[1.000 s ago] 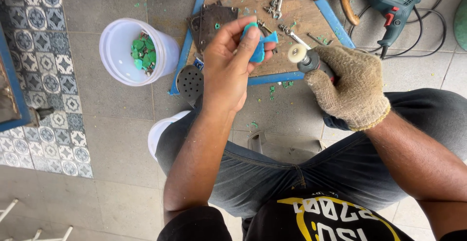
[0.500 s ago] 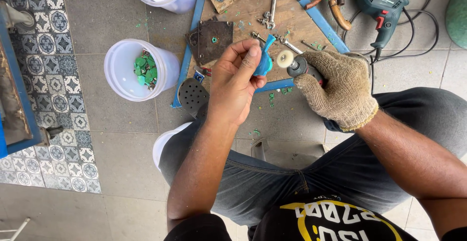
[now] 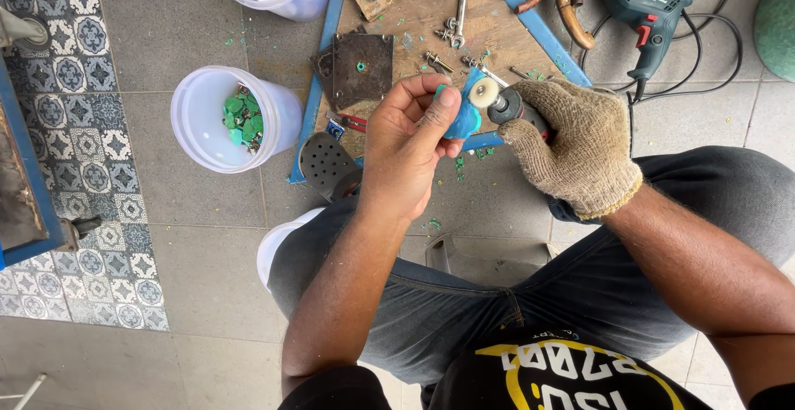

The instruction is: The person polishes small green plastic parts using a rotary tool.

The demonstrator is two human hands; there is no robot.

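Contact sits between your hands: left hand [image 3: 406, 141] pinches the blue piece [image 3: 464, 116], just left of the pale wheel [image 3: 484, 93] on the tool gripped by your gloved right hand [image 3: 571, 145].

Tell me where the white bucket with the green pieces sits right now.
In the head view the white bucket stands on the grey floor, left of the left hand and the blue-edged wooden board, beside the patterned tiles.

A floor workshop: power drill [image 3: 646, 4], wrench [image 3: 458, 8] and pliers [image 3: 563, 0] on a board [image 3: 497, 37]
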